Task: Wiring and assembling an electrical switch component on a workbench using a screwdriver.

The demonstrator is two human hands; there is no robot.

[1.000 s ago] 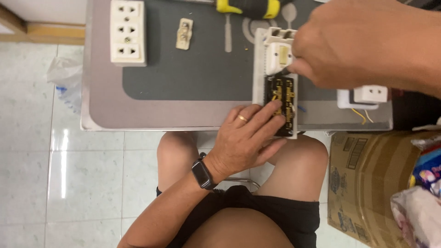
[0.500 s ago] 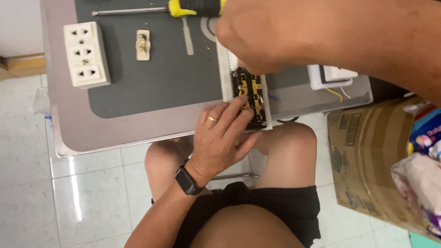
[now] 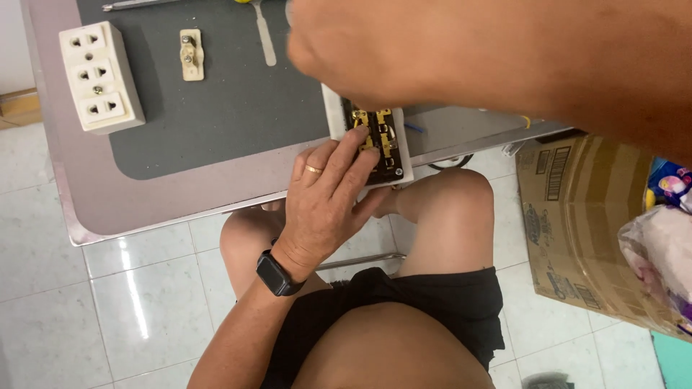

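My left hand (image 3: 328,198) lies flat, fingers spread, pressing the opened white socket housing with brass contacts (image 3: 375,144) at the grey tabletop's (image 3: 144,194) near edge. My right hand (image 3: 404,50) hovers blurred above it; grip unclear. A cream triple-outlet block (image 3: 101,77) sits far left.

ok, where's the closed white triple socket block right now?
Head view, upper left: the white socket block lies at the dark mat's left edge, left of the small cream part.
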